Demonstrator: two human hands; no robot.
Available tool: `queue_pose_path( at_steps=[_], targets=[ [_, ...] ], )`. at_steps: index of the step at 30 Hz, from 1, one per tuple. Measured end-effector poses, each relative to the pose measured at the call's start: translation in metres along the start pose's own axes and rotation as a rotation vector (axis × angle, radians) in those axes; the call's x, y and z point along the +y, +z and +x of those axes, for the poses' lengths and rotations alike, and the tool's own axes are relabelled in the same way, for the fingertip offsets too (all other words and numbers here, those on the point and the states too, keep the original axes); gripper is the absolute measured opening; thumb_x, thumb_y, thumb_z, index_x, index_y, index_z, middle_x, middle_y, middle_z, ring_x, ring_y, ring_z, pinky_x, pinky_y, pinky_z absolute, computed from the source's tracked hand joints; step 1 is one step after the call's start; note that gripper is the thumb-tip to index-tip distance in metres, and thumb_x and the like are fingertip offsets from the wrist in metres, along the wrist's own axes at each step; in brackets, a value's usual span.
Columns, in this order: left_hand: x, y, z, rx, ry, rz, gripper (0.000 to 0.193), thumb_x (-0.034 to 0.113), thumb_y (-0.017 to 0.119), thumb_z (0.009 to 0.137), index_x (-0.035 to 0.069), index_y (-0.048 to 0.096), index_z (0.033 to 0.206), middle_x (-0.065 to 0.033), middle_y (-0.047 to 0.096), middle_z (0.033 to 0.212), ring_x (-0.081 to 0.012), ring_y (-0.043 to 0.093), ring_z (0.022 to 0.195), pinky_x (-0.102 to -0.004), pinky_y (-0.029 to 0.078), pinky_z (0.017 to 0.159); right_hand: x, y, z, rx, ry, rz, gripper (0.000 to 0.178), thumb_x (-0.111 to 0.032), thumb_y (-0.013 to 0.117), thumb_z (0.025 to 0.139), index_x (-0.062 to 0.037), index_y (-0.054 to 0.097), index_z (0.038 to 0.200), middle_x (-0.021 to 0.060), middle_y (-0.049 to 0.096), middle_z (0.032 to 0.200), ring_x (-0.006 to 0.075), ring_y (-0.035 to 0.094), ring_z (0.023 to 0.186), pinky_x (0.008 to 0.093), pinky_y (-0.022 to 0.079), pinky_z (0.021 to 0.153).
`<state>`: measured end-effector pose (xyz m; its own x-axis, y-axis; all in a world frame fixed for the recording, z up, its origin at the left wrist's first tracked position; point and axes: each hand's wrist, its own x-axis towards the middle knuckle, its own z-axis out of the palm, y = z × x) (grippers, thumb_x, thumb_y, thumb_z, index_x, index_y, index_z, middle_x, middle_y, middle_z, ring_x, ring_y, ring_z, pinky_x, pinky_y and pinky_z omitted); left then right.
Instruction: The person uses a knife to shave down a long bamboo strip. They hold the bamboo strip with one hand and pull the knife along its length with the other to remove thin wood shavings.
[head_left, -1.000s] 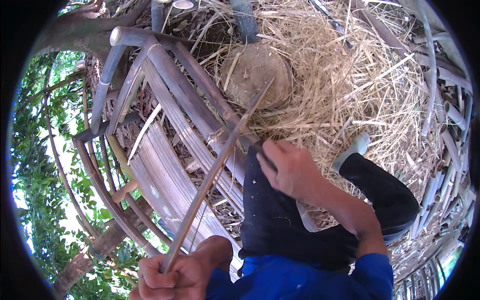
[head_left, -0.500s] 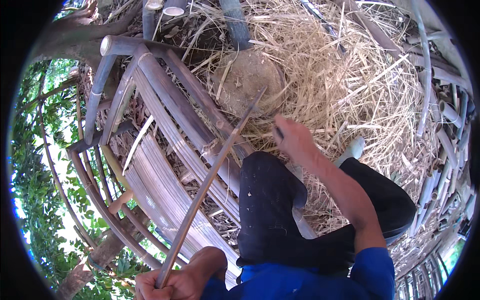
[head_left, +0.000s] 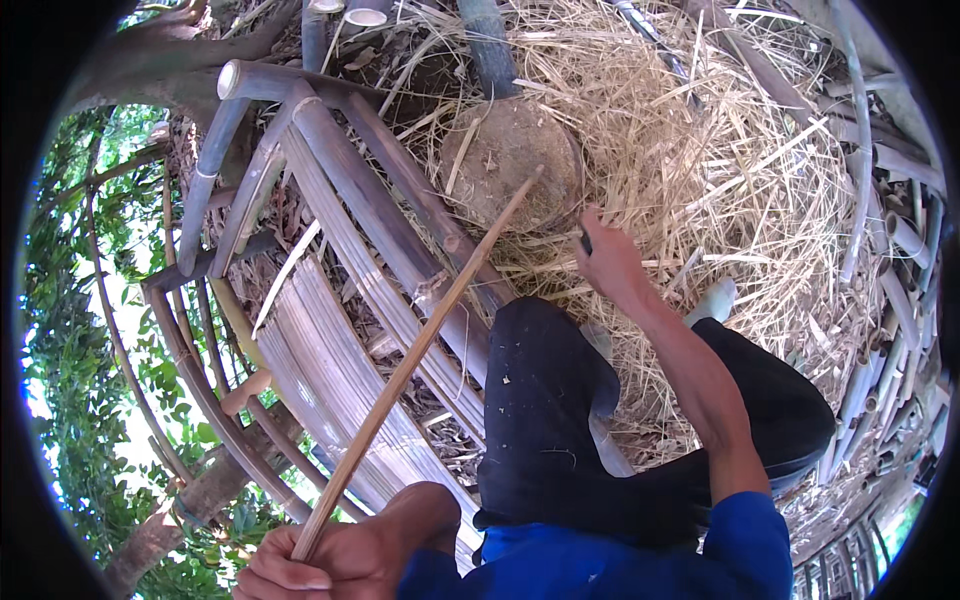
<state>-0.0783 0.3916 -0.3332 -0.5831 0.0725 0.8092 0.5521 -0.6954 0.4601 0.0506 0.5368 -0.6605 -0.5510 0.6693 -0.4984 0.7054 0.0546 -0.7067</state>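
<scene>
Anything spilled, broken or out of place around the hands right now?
No damage stands out: the wooden stick in the left hand shows no visible break. The only untidy thing is the pale strips strewn loosely beside the round block, one lying over its left part.

Outdoor bamboo-working spot: slatted bamboo bench [head_left: 320, 360], round block [head_left: 505, 150], strewn pale shavings [head_left: 720, 185], green foliage [head_left: 75, 330].

The person wears a bright blue top [head_left: 610, 562], its right sleeve [head_left: 750, 530] plain, and black trousers [head_left: 540, 440] with pale specks [head_left: 506, 380].
</scene>
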Motion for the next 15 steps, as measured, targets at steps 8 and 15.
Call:
queue_pose_path(
  at_steps=[8, 15],
  targets=[
    [0.006, 0.011, 0.002, 0.048, 0.021, -0.033, 0.040, 0.033, 0.039, 0.111, 0.022, 0.047, 0.149, 0.0041, 0.028, 0.074, -0.0089, 0.029, 0.059, -0.0242, 0.028, 0.046, -0.084, -0.021, -0.105, 0.309, -0.616, -0.041, 0.015, -0.016, 0.068, 0.091, -0.0093, 0.058, 0.100, 0.0132, 0.060, 0.076, 0.0305, 0.066, 0.059, 0.0404, 0.053, 0.045],
    [0.006, -0.020, 0.016, -0.036, -0.033, 0.076, 0.022, 0.020, 0.054, 0.098, 0.003, 0.061, 0.110, 0.0013, 0.034, 0.069, -0.0106, 0.035, 0.058, -0.0241, 0.028, 0.050, -0.018, 0.020, -0.025, 0.299, -0.429, -0.060, 0.020, -0.019, 0.065, 0.091, -0.0129, 0.056, 0.109, 0.0168, 0.062, 0.081, 0.0400, 0.065, 0.065, 0.0485, 0.053, 0.054]
  ],
)
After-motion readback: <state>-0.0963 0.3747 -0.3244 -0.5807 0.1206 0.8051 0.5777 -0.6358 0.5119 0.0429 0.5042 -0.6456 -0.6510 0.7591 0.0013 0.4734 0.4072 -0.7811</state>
